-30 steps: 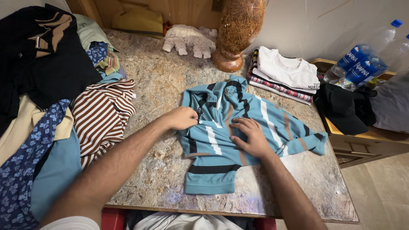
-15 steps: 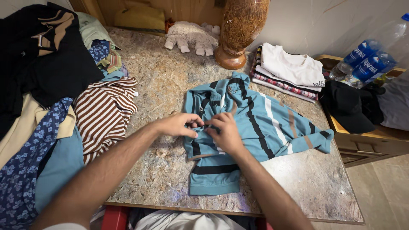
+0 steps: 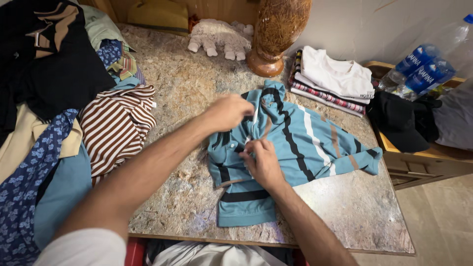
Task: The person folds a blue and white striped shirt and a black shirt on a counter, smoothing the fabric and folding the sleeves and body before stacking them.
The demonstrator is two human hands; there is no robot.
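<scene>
The teal striped polo shirt [image 3: 290, 148] lies mid-frame on the bench [image 3: 345, 216], collar toward the top, one sleeve stretched out to the right, hem hanging near the bench's lower edge. Both hands sit close together at the placket just under the collar. Left hand [image 3: 229, 112] is closed, pinching fabric near the collar; right hand [image 3: 263, 160] has its fingers curled onto the button strip w/ the thumb pressing down. Looks like buttoning or squaring up the front, tho I can't see the button itself.

To do this bit well, I'd judge: keep the placket flat and taut between the two hands, line up both edges before closing anything, and smooth the bunched cloth at the lower left of the shirt so no crease gets locked in.

Around it: a brown-and-white striped top [image 3: 116, 125] at left, just apart from the shirt; beyond that, far left, a heap of clothes incl. a blue floral piece [image 3: 29, 182] and black garment [image 3: 44, 74]. Upper right, a folded stack w/ a white tee [image 3: 335, 74] on top. A wooden vase [image 3: 278, 34] and plush toy [image 3: 219, 37] stand at the top centre. Water bottles [image 3: 423, 66] and a black cap [image 3: 401, 120] sit right of the bench.
</scene>
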